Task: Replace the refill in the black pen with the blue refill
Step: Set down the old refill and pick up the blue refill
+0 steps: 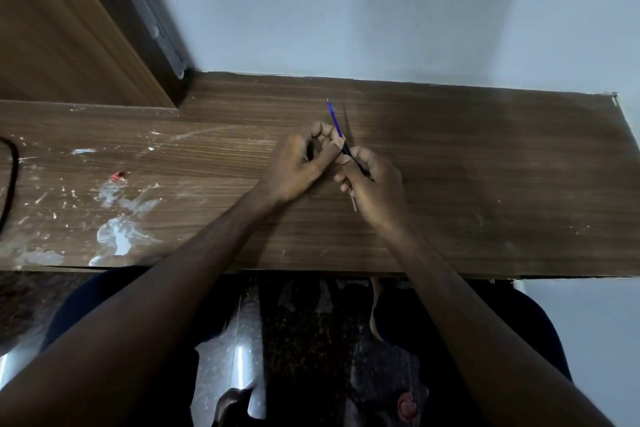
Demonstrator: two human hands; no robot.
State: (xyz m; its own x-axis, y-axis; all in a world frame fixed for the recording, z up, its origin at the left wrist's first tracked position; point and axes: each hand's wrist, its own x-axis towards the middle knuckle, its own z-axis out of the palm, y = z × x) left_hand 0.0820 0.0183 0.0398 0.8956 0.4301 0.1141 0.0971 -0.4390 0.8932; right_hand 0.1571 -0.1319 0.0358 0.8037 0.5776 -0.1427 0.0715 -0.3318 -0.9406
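The blue refill [334, 118] sticks up and away from my hands, its thin tip pointing toward the wall. My left hand [304, 163] pinches its lower part between thumb and fingers. My right hand [372, 180] is closed around the black pen barrel [347, 151], whose open end meets the refill. The barrel's silver rear end pokes out below my right palm. Both hands hover just over the middle of the wooden table [485, 166]. How deep the refill sits in the barrel is hidden by my fingers.
White paint smears [117, 229] and a small red speck [117, 177] mark the table's left part. A black cable [12, 177] loops at the far left edge. A wooden door frame [104, 28] stands at the back left, a pale wall behind.
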